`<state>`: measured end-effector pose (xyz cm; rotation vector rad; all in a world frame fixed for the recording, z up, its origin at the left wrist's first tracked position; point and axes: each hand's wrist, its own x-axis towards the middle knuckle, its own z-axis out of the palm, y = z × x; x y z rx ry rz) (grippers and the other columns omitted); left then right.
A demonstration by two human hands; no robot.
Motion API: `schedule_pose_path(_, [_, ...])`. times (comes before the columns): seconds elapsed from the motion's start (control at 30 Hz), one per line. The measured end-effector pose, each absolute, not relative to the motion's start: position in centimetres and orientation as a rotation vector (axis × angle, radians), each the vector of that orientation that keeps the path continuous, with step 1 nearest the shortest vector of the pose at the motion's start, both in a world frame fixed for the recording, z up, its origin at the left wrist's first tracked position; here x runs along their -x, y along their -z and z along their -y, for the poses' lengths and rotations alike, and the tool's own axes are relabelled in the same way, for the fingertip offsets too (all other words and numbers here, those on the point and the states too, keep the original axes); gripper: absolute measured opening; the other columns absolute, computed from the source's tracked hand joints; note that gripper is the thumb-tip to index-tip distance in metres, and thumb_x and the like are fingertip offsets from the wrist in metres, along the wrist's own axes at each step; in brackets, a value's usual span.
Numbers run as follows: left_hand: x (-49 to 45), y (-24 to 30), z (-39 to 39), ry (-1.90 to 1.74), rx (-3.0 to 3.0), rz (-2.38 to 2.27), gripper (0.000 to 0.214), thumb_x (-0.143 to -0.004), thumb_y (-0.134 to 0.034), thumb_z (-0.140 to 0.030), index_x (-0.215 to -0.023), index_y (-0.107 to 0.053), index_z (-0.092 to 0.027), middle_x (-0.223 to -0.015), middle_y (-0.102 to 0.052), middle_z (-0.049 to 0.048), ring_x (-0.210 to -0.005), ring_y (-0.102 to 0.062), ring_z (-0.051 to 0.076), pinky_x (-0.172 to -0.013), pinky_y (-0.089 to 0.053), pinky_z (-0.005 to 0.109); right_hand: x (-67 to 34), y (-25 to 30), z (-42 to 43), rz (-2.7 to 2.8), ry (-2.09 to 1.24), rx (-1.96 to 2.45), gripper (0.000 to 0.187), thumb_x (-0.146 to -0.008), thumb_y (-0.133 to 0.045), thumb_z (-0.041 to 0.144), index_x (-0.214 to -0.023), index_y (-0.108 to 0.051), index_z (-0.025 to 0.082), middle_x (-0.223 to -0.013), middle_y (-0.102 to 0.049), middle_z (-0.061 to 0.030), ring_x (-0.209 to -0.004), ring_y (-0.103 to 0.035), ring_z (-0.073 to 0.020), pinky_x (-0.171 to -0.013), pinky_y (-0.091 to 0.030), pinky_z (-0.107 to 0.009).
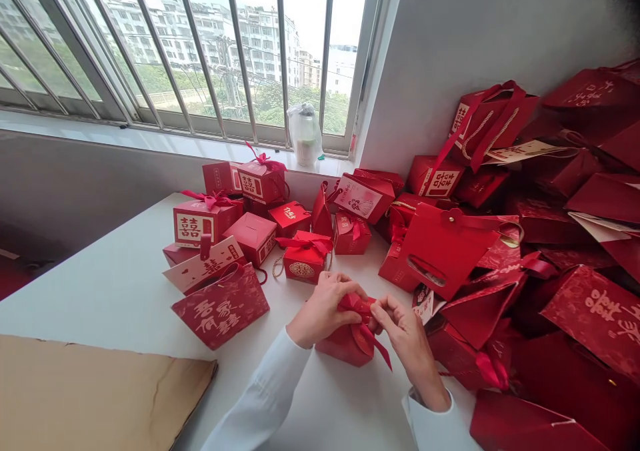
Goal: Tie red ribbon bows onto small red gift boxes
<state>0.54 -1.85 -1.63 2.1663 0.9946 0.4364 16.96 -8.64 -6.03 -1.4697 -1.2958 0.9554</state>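
Note:
A small red gift box (345,345) stands on the white table in front of me, with a red ribbon (379,349) at its top. One tail of the ribbon hangs over the box's right side. My left hand (330,307) reaches over the top from the left, its fingers closed on the ribbon. From the right, my right hand (403,327) pinches the ribbon between thumb and fingers. Part of the box top is hidden behind the hands. Just beyond stands another red box (306,257) with a gold round pattern and a bow.
Several red boxes and bags, including a box with a white label (195,227), stand at the back left. A large heap of red gift bags (575,364) fills the right side. Cardboard (100,391) lies at front left. A bagged cup (305,137) stands on the windowsill.

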Motion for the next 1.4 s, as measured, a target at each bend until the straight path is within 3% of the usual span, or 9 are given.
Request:
schedule_pose_path(0.1, [0.9,1.7,1.4,-0.563,-2.075,-1.098,0.062,-0.071,-0.071,-0.043,-0.124,-0.047,-0.02,-0.11,-0.052,0.0092,-0.103,-0.048,0.024,-0.091,-0.04,0.037,-16.8,6.0,8.6,1.279,-0.913,1.521,0.034,-0.084,-0.052,0.052,-0.074,-0.053,0.019,-0.062,-0.051,0.0032,-0.058,-0.046,-0.0125,-0.056,-0.035,-0.023])
schedule_pose_path(0.27, [3.3,1.9,0.1,-0.347,-1.948,-1.149,0.045,-0.075,-0.057,-0.057,-0.094,-0.054,-0.016,-0.088,-0.06,0.0045,-0.076,-0.056,0.018,-0.064,-0.042,0.026,-16.8,6.0,8.4,1.3,-0.954,1.529,0.035,-0.079,-0.058,0.053,-0.074,-0.053,0.019,-0.065,-0.05,0.0027,-0.059,-0.043,-0.012,-0.055,-0.032,-0.022])
schedule_pose_path(0.4, [3.7,1.7,-0.4,-0.167,-1.997,-1.02,0.035,-0.075,-0.058,-0.05,-0.066,-0.049,-0.017,-0.063,-0.056,-0.0018,-0.06,-0.05,0.013,-0.051,-0.032,0.022,-16.7,6.1,8.5,1.317,-0.89,1.587,0.036,-0.08,-0.056,0.052,-0.068,-0.05,0.019,-0.062,-0.048,0.0033,-0.058,-0.041,-0.0113,-0.055,-0.031,-0.022])
schedule_pose_path(0.53, [4.0,1.5,-0.6,-0.095,-1.981,-0.907,0.031,-0.076,-0.057,-0.041,-0.059,-0.044,-0.018,-0.055,-0.052,-0.004,-0.052,-0.046,0.009,-0.047,-0.029,0.02,-16.4,6.5,8.6,1.233,-0.891,1.628,0.039,-0.08,-0.055,0.054,-0.065,-0.046,0.019,-0.055,-0.043,0.0053,-0.052,-0.034,-0.0091,-0.05,-0.026,-0.021])
schedule_pose_path(0.73, [4.2,0.5,1.0,-0.046,-2.076,-1.148,0.021,-0.075,-0.059,-0.03,-0.063,-0.047,-0.018,-0.062,-0.055,-0.0015,-0.061,-0.053,0.014,-0.052,-0.035,0.022,-15.7,6.6,8.8,1.115,-0.966,1.549,0.038,-0.08,-0.057,0.053,-0.068,-0.045,0.02,-0.049,-0.046,0.0063,-0.044,-0.031,-0.007,-0.044,-0.021,-0.019])
schedule_pose_path(0.9, [2.0,-1.6,3.6,-0.401,-2.506,-1.084,0.018,-0.077,-0.063,-0.018,-0.095,-0.058,-0.019,-0.092,-0.057,0.0042,-0.088,-0.049,0.019,-0.074,-0.042,0.028,-15.5,6.8,8.9,1.05,-1.059,1.488,0.037,-0.079,-0.057,0.054,-0.071,-0.044,0.02,-0.045,-0.05,0.006,-0.039,-0.033,-0.0066,-0.041,-0.022,-0.019])
schedule_pose_path(1.1, [-1.2,-0.2,4.1,-0.349,-2.613,-0.661,0.015,-0.077,-0.059,-0.009,-0.081,-0.068,-0.021,-0.087,-0.059,0.0049,-0.091,-0.047,0.02,-0.079,-0.042,0.028,-15.8,6.9,8.7,0.997,-1.175,1.421,0.039,-0.078,-0.055,0.057,-0.07,-0.042,0.022,-0.043,-0.043,0.0095,-0.037,-0.031,-0.0063,-0.039,-0.02,-0.018])
schedule_pose_path(1.27, [-0.1,0.8,3.2,-0.464,-2.418,-0.549,0.021,-0.087,-0.054,-0.022,-0.077,-0.073,-0.022,-0.082,-0.063,0.004,-0.079,-0.053,0.015,-0.077,-0.043,0.027,-15.8,6.2,8.6,1.098,-1.183,1.456,0.038,-0.079,-0.054,0.057,-0.071,-0.044,0.021,-0.046,-0.055,0.0046,-0.036,-0.042,-0.0087,-0.039,-0.027,-0.019])
schedule_pose_path(1.4, [2.2,0.8,2.5,-0.425,-2.286,-0.5,0.019,-0.085,-0.059,-0.033,-0.078,-0.075,-0.024,-0.078,-0.067,0.0028,-0.076,-0.055,0.016,-0.075,-0.043,0.027,-15.6,5.6,8.4,1.198,-0.974,1.611,0.035,-0.08,-0.053,0.053,-0.067,-0.048,0.021,-0.043,-0.054,0.004,-0.036,-0.04,-0.0088,-0.04,-0.03,-0.02])
